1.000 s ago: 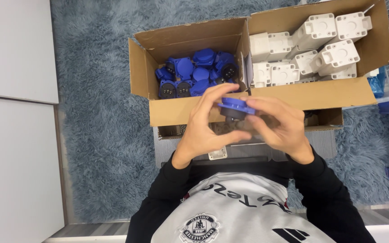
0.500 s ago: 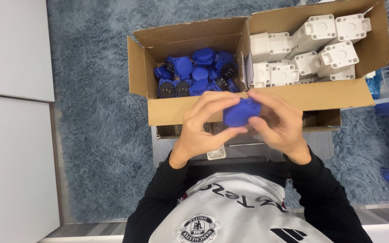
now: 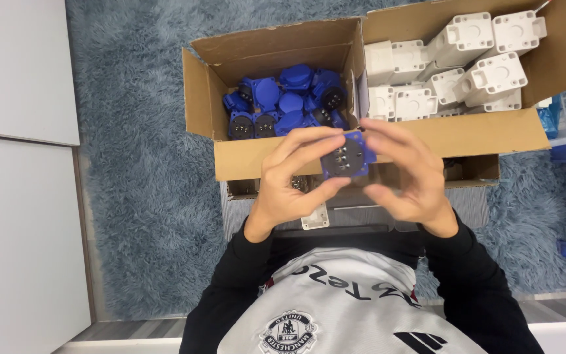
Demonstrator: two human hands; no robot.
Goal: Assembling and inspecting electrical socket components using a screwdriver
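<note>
- I see my left hand (image 3: 293, 180) and right hand (image 3: 406, 177) both pinching one blue socket (image 3: 347, 156), in front of the box (image 3: 276, 157).
- My fingers hide its edges.
- More blue parts (image 3: 286, 101) sit inside the box, half hidden.

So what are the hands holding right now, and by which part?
A blue socket part, held between both hands: left hand fingers on its left edge and underside, right hand fingertips at its right edge. Its dark pin face shows toward the camera.
</note>
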